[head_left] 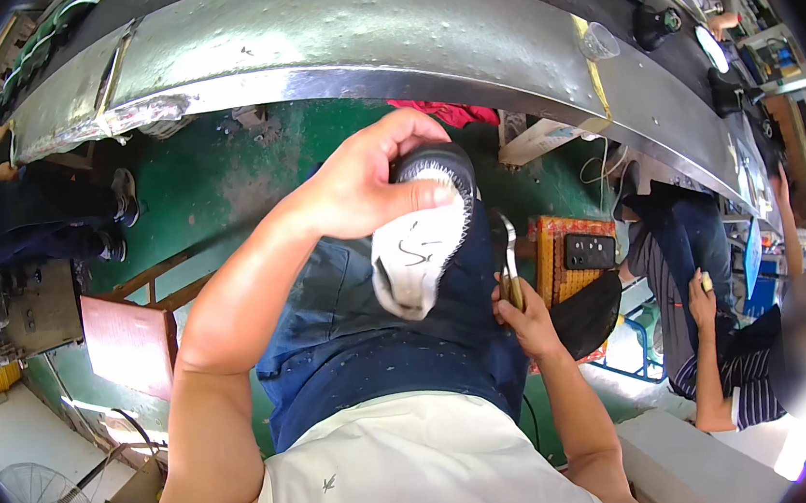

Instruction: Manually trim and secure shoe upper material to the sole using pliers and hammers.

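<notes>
White shirt (395, 470), held shoe (422, 245), green floor (221, 172), metal bench (352, 28) beyond.

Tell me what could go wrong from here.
The black shoe with a white underside might slip, since only the left hand holds it. The silver pincer-like tool with yellowish handles in the right hand could perhaps nick the dark blue trousers, which appear close beside it.

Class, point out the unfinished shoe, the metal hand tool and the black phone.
Unfinished shoe (419, 248): head view, on its pale face.
Metal hand tool (511, 256): head view, on its shiny shank.
Black phone (591, 251): head view, middle of its upward face.
</notes>
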A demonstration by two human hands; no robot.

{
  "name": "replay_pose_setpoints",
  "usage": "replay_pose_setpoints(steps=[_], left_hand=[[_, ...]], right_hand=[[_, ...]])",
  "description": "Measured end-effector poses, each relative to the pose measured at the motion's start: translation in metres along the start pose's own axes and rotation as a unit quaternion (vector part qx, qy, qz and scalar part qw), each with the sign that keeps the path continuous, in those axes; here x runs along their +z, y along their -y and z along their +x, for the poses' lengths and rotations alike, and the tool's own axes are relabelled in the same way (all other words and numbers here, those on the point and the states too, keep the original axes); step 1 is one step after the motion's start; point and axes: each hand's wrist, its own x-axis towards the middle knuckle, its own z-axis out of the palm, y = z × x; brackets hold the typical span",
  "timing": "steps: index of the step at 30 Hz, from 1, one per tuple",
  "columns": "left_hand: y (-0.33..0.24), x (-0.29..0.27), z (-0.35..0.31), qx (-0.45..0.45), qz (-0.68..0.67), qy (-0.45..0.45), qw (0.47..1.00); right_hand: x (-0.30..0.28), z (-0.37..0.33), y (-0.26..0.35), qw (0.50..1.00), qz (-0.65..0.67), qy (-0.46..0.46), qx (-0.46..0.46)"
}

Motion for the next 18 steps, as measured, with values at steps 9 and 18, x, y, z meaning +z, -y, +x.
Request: replay_pose_setpoints(steps=[9,18], left_hand=[[0.159,0.039,0.031,-0.306,0.068,0.013,0.950],[0.123,0.069,-0.078,-0.169,0.314,-0.109,0.928]], right_hand=[[0.003,-0.019,-0.007,0.990,-0.130,0.020,0.048],[0.007,-0.019,0.048,0.923,-0.360,0.129,-0.047]])
